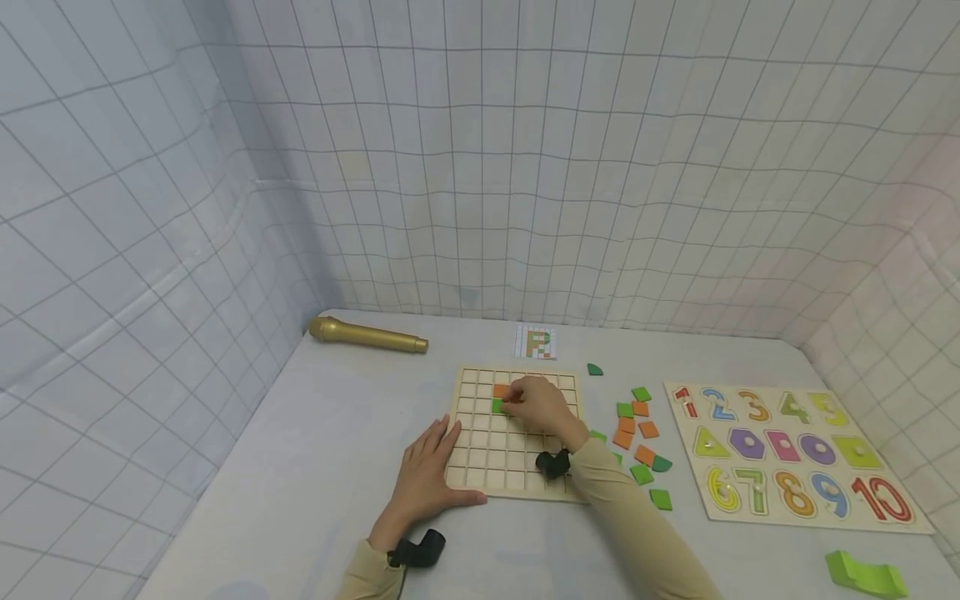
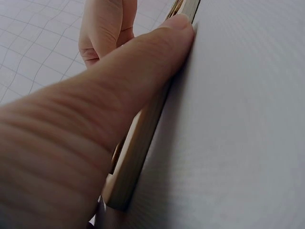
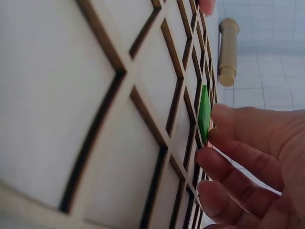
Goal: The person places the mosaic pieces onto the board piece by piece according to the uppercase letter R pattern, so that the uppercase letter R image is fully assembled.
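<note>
A wooden grid board (image 1: 477, 458) lies on the table. My right hand (image 1: 542, 406) reaches over its upper part, thumb and index finger pinching the edge of a green square tile (image 3: 205, 112), which sits tilted at one of the cells. Just beyond it, an orange square tile (image 1: 500, 391) lies in the neighbouring cell, partly covered by the fingers. At the board's lower left corner rests my left hand (image 1: 423, 479), fingers extended along the left side. Its thumb (image 2: 162, 47) lies against the front edge in the left wrist view.
Several loose orange and green tiles (image 1: 626, 425) lie right of the board. A pattern card (image 1: 536, 342) is behind it, and a gold microphone (image 1: 371, 336) at the back left. A number puzzle (image 1: 757, 454) and a green arched block (image 1: 866, 575) occupy the right side.
</note>
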`<state>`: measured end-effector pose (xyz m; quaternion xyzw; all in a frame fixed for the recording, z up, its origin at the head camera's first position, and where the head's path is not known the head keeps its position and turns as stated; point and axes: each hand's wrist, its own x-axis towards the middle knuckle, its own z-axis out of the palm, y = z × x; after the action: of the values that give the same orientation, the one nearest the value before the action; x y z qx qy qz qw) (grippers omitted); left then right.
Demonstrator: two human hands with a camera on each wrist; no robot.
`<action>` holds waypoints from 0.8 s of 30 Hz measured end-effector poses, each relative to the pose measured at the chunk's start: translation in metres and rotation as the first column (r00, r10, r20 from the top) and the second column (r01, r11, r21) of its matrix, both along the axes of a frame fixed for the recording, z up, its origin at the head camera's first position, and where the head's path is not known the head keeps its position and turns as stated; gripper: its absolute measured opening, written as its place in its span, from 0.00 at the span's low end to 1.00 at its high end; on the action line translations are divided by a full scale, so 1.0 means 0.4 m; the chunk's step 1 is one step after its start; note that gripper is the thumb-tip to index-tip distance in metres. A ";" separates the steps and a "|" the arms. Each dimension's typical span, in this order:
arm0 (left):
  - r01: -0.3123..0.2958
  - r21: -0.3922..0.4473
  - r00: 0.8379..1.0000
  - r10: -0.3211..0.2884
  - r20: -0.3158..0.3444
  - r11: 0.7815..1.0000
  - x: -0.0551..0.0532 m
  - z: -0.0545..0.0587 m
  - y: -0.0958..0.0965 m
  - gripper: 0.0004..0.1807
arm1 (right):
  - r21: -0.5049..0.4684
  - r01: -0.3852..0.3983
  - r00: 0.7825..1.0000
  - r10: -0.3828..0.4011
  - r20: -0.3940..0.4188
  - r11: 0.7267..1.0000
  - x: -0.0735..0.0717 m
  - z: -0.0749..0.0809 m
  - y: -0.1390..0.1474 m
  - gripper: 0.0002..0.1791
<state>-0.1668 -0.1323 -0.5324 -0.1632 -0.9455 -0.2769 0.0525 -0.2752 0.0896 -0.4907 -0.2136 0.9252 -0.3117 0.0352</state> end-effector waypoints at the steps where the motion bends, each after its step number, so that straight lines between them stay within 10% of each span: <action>1: 0.000 0.001 1.000 0.000 -0.004 1.000 0.000 0.000 0.000 0.63 | 0.002 -0.010 1.000 0.010 0.004 1.000 -0.001 0.000 0.002 0.05; 11: 0.001 -0.005 1.000 -0.001 0.005 1.000 -0.001 0.002 -0.001 0.63 | -0.060 -0.064 0.998 0.064 0.002 0.996 0.010 0.001 0.029 0.11; 24: -0.001 -0.016 1.000 0.001 0.020 1.000 -0.001 0.002 0.001 0.64 | -0.187 -0.010 0.978 -0.029 -0.205 0.982 0.024 0.015 0.133 0.14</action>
<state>-0.1671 -0.1321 -0.5315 -0.1602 -0.9483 -0.2707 0.0420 -0.2655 0.1429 -0.4846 -0.2428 0.8914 -0.3735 -0.0831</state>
